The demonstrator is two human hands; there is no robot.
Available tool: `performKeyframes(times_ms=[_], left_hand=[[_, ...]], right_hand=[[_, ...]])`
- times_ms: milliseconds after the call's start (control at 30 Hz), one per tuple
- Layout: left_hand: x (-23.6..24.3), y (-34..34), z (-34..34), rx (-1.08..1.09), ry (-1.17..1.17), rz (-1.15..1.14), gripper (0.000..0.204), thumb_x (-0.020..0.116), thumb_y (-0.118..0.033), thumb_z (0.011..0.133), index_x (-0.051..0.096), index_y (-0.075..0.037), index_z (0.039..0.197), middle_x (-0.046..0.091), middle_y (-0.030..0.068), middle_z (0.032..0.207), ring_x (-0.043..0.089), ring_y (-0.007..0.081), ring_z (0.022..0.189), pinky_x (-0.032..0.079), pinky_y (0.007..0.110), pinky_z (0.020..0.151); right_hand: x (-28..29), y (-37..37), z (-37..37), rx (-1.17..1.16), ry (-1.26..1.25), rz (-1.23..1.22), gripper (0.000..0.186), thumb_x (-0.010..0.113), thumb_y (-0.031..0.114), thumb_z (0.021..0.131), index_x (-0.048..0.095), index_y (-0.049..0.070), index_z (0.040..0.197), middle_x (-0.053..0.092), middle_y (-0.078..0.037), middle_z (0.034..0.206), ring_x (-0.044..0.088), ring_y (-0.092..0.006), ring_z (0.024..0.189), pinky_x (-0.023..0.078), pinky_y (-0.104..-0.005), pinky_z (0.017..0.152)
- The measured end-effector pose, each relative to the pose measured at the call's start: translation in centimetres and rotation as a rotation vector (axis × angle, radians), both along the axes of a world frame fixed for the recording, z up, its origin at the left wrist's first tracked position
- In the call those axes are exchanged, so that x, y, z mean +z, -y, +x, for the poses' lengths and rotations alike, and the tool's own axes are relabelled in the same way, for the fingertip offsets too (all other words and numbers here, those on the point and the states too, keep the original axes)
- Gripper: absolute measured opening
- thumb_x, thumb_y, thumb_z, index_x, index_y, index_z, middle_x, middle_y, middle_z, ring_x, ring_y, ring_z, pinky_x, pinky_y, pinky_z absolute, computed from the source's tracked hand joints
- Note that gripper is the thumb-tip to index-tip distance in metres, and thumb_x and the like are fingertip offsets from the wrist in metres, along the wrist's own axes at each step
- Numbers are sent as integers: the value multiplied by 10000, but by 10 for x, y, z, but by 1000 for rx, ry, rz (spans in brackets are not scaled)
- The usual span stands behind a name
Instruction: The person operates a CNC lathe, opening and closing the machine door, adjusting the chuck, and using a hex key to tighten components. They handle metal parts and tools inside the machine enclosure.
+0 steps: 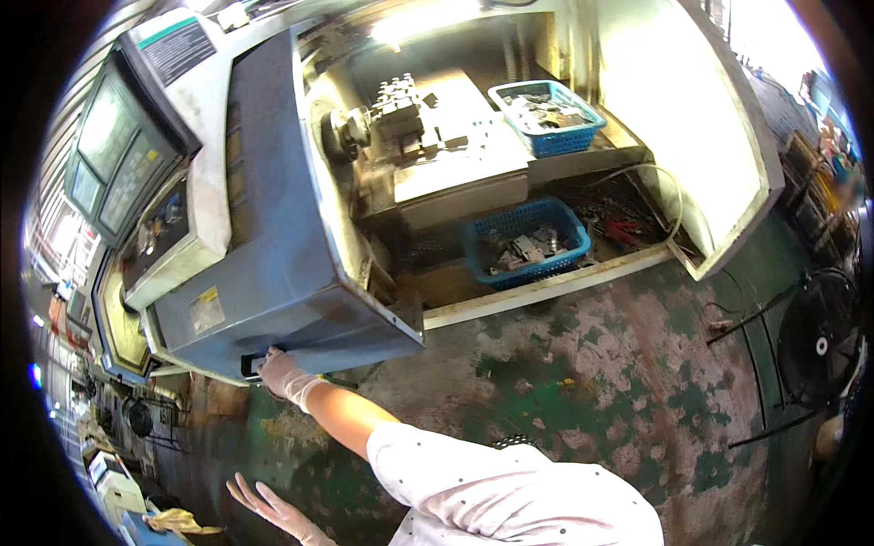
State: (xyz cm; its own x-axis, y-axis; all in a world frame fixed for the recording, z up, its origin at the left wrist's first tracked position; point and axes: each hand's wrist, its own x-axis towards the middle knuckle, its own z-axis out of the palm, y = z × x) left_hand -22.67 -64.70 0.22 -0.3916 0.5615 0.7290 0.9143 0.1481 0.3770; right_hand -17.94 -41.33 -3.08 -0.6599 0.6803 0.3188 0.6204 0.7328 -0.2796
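My right hand (284, 377), in a thin whitish glove, reaches out to the blue-grey sliding door (264, 300) of a lathe-like machine. Its fingers are closed at the black door handle (249, 366) near the door's lower edge. Lower down at the left, my left hand (278, 517), gloved the same way, hangs in the air with its fingers spread and nothing in it. Beyond the door the lit machine interior shows a round chuck (344, 134) and a tool block (398, 111).
Two blue plastic baskets of metal parts are inside, an upper basket (557, 143) and a lower basket (574, 256). A red object (622, 232) lies among metal chips. The control panel (123, 146) rises at left; a floor fan (819, 338) stands right on the worn green floor (546, 382).
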Motion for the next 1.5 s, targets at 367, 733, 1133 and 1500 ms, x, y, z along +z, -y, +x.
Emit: performKeyframes(times_ms=[367, 733, 1133, 1500], left_hand=[[3, -21, 31, -50, 103, 32, 343, 339, -187, 797, 345, -40, 1107, 210, 123, 1213, 206, 251, 1117, 179, 357, 897], [-19, -32, 21, -103, 251, 71, 353, 367, -191, 787, 345, -48, 1109, 203, 112, 1217, 188, 239, 1126, 161, 355, 904], [-91, -27, -24, -11, 440, -11, 336, 391, -198, 784, 375, -35, 1078, 209, 127, 1200, 210, 235, 1109, 216, 354, 880], [-190, 34, -67, 370, 510, -284, 355, 426, -245, 761, 423, -3, 1021, 270, 161, 1162, 244, 280, 1080, 258, 367, 857]], right_hand=[[0, -3, 14, 35, 3, -7, 268, 385, 128, 698, 467, 67, 945, 521, -111, 908, 449, -224, 926, 259, -315, 851], [15, 2, 29, 64, 128, -44, 257, 355, 180, 740, 493, 84, 934, 495, -134, 963, 431, -227, 955, 255, -318, 863], [23, 9, 38, 7, 137, 31, 231, 467, 159, 646, 513, 82, 859, 547, -92, 827, 481, -204, 860, 292, -295, 810], [7, -4, 24, -65, 148, 7, 265, 436, 153, 664, 497, 63, 906, 539, -94, 851, 474, -216, 884, 275, -301, 838]])
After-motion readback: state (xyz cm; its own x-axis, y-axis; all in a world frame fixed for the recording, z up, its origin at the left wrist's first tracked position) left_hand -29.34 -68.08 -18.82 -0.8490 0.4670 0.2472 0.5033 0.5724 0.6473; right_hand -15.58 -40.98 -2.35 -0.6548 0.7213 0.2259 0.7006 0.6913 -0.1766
